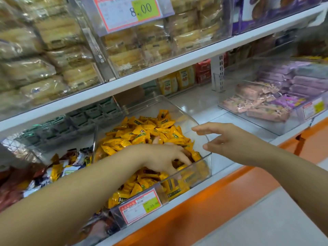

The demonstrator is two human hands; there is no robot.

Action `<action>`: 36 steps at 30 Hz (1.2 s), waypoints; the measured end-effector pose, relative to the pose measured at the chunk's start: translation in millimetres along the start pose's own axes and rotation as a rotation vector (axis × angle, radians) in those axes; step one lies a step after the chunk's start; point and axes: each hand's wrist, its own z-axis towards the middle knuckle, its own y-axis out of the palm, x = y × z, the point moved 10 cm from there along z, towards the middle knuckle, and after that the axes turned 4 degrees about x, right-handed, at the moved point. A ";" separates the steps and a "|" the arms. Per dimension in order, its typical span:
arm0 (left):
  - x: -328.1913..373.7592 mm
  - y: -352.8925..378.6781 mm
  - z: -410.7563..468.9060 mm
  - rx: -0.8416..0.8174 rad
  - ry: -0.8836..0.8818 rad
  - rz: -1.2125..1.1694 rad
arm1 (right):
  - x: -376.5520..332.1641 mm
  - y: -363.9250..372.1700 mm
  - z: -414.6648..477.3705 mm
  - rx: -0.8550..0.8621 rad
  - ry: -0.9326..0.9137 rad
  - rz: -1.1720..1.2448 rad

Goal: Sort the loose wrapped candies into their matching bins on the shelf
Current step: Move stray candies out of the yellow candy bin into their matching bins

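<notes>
left hand [165, 157] fingers curled into yellow candies [142, 132] mid-frame, grasp unclear; right hand [229, 141] fingers spread beside bin [177, 106]: brace bin, lift only mismatched wrappers.

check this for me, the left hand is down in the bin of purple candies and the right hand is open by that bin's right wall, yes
Wrong colour: the head view shows the left hand down in the bin of yellow candies, not purple. The rest stands: the right hand is open by that bin's right wall.
</notes>
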 end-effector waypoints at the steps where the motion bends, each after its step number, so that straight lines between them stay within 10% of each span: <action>1: -4.2 -3.1 1.3 0.019 -0.013 0.042 | -0.1 -0.2 -0.3 0.001 0.002 0.000; 26: -79.5 -52.9 -33.3 0.413 -0.153 0.013 | -0.5 0.1 -0.3 -0.016 -0.001 -0.025; 36: -75.8 -73.5 -148.0 0.951 -0.256 -0.325 | -65.9 8.6 4.9 0.245 -0.300 -0.276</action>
